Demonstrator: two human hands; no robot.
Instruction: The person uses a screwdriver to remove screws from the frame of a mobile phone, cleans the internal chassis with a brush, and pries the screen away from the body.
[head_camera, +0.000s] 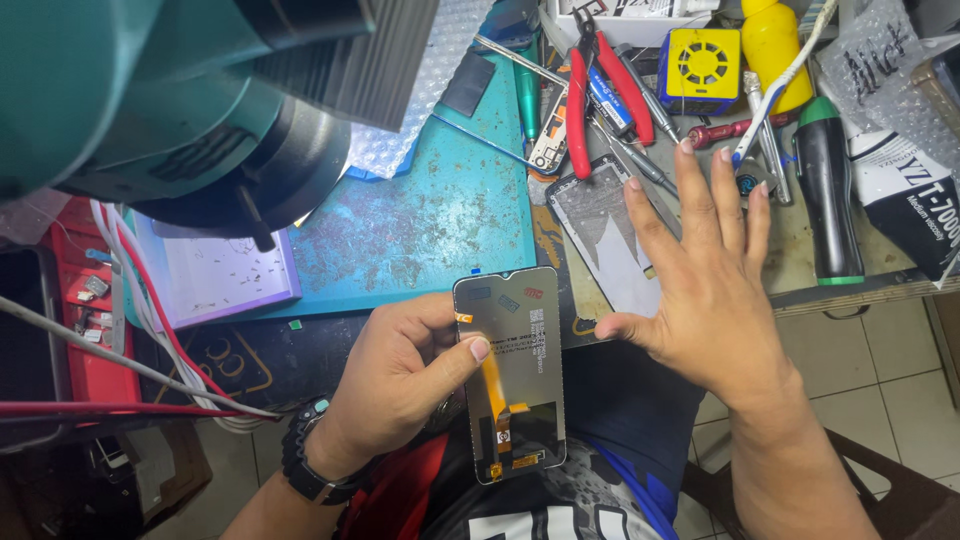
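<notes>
Gripping phone screen (510, 375) edge, left hand (400, 375) (floor gap beside)

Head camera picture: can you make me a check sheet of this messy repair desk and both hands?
Surface: teal mat, scuffed and stained.
Job's things: phone screen panel, back side up, orange ribbon strip showing.
Clutter: red pliers, yellow box, yellow bottle, black and green tool.
Grippers: left hand has its grip on the panel; right hand spread flat on a grey phone frame.
Cables: red and white wires at left.
Surroundings: tiled floor.
</notes>
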